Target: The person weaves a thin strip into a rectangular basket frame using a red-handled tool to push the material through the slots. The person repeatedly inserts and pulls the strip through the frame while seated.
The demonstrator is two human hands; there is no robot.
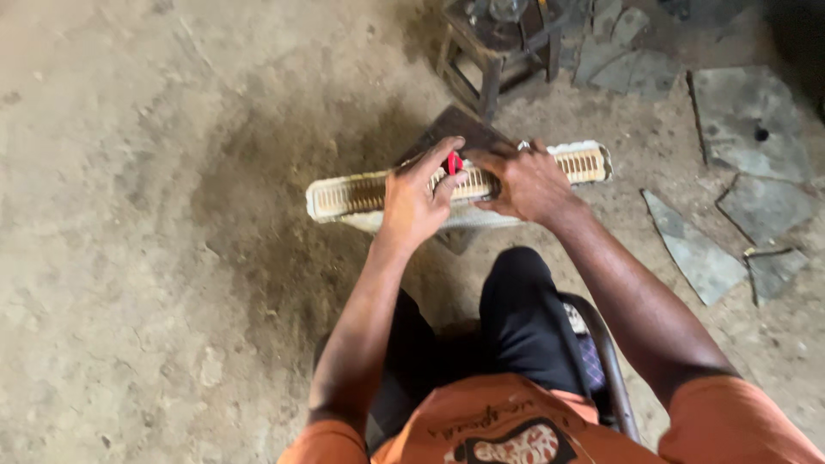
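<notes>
Landmark: the long pale finned radiator core (344, 196), lying flat on the dirt floor (129, 258) in front of the seated person's knees. Left of the core: bare packed earth, dark stain under its near edge. On the core's middle, left hand (414, 199) rests palm down, fingers closed around a small red tool (453, 162) whose tip meets the fin row; can't tell what kind of tool. Just right of that, right hand (526, 182) clamps over the core's top edge, fingers curled, ring visible, pinning it. Behind the core: a dark flat plate (455, 127) touching its far side, and further back a wooden stool (498, 43). Right of the core, well apart: broken grey slabs (696, 253) on the floor. Risks, as I judge: fins look thin, so too much tool pressure could bend or tear them; the tool tip sits near the right hand's fingers, so a slip could nick them; core sits on loose dirt, so it could slide if the clamp loosens.
</notes>
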